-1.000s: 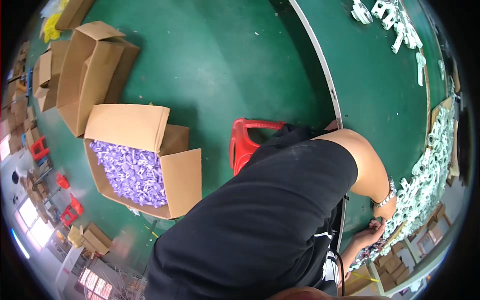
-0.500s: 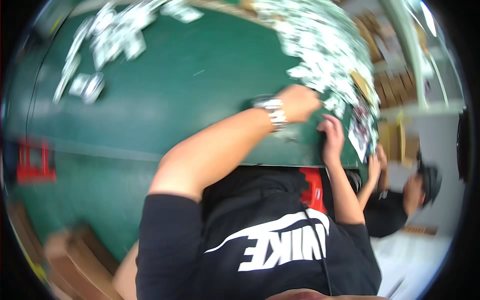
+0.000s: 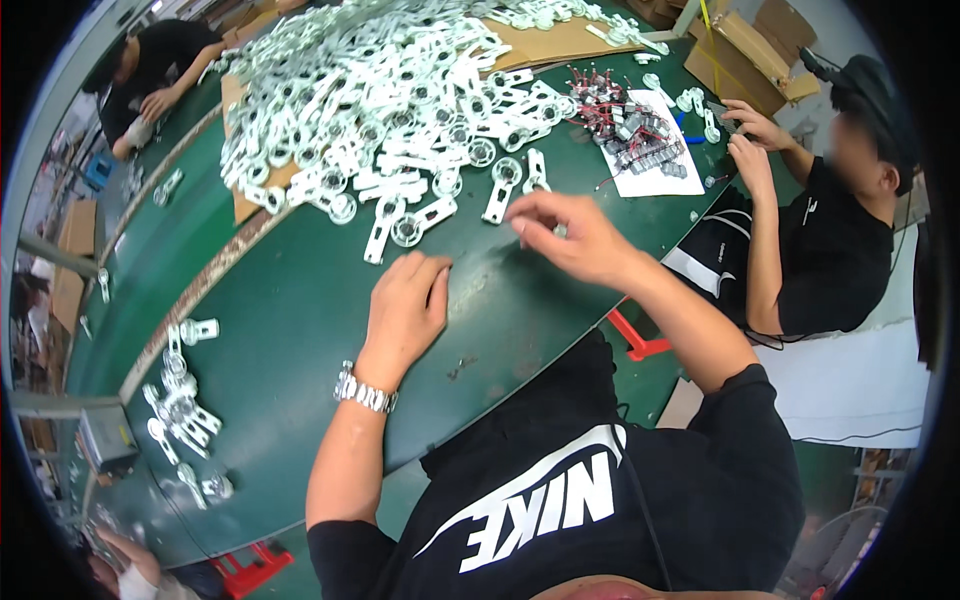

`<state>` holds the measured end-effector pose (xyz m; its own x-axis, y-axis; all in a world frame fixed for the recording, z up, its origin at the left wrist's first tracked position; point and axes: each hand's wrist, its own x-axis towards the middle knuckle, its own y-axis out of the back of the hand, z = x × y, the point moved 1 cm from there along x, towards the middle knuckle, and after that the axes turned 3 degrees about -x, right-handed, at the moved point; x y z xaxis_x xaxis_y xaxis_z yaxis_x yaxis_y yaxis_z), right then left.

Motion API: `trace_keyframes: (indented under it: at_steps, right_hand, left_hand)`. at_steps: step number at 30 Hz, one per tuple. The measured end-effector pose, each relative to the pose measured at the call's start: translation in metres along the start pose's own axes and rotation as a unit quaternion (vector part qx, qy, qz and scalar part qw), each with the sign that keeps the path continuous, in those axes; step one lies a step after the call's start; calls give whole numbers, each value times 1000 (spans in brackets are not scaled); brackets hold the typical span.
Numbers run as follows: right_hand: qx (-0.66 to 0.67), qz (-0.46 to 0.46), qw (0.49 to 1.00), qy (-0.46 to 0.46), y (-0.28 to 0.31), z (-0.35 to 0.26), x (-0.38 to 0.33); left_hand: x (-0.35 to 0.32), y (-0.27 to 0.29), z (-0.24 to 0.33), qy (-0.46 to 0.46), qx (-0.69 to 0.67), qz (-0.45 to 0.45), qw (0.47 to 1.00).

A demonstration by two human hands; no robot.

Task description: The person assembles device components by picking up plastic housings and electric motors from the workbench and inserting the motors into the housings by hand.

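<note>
The view, turned a second ago toward the floor and cartons, now faces the green table, where the left hand rests flat and empty while the right hand pinches a small part just short of the heap of white plastic pieces, so sorting appears resumed.
</note>
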<state>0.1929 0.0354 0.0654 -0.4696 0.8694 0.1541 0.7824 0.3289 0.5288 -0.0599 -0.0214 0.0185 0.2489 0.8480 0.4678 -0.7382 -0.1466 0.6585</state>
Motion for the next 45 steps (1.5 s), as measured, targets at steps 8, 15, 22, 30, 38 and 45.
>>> trace_keyframes:
  at_steps: [8,15,22,30,38,45]
  right_hand:
    - [-101,183,977,-50,151,71,179]
    - [-225,269,931,-105,228,205,337]
    - [-403,101,862,-290,208,237,392]
    - [-404,210,870,-191,172,229,395]
    - [-366,318,869,-102,168,240,387]
    - [30,358,919,-163,190,216,358]
  left_hand:
    - [16,4,2,42,-17,-30,999]
    - [19,9,-8,69,-61,-57,994]
    - [16,9,-15,87,-72,-68,991]
    - [19,11,-13,97,-38,-42,994]
    - [22,9,-9,111,-38,-35,992]
    - [22,4,-4,96,-54,-23,994]
